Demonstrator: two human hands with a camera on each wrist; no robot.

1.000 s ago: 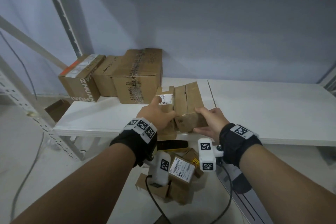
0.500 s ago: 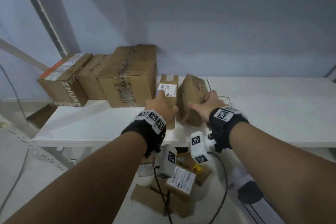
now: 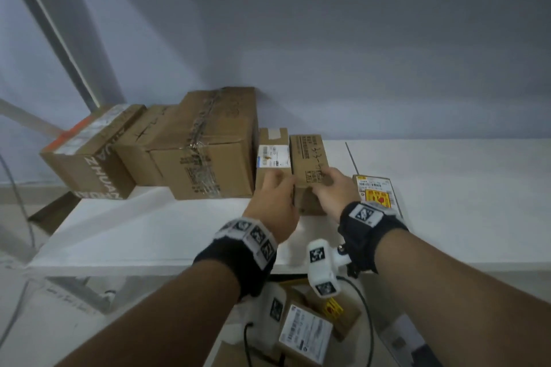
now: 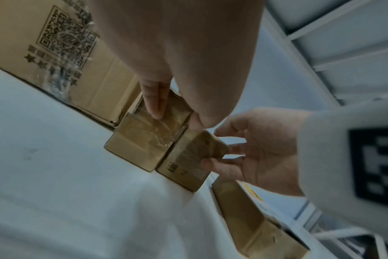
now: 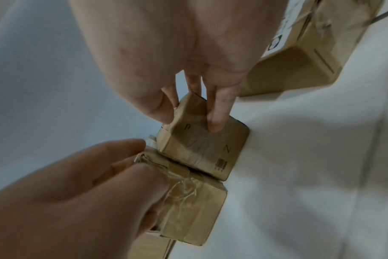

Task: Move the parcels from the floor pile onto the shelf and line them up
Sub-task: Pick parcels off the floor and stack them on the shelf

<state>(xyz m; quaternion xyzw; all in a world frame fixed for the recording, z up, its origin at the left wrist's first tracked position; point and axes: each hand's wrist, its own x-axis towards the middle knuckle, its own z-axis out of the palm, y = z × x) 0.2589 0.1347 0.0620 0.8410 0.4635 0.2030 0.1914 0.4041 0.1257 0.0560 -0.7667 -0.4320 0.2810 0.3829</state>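
Note:
Two small brown parcels stand side by side on the white shelf (image 3: 155,226), right of a row of three bigger boxes (image 3: 208,152). My left hand (image 3: 277,191) holds the front of the taped, white-labelled parcel (image 3: 272,155), fingers flat on its face (image 4: 154,105) and thumb at its right edge. My right hand (image 3: 329,188) pinches the plain parcel with handwriting (image 3: 308,155) between thumb and fingers (image 5: 217,113). The two parcels (image 5: 202,143) (image 5: 188,201) touch along one side.
A flat parcel with a yellow label (image 3: 375,191) lies on the shelf just right of my right hand. Several parcels remain in the floor pile (image 3: 307,328) below the shelf edge, among cables. A shelf upright (image 3: 59,30) slants at the left.
Both hands slid the two small parcels back along the shelf. The right one was tilted and is now squared up against the labelled one beside the big box.

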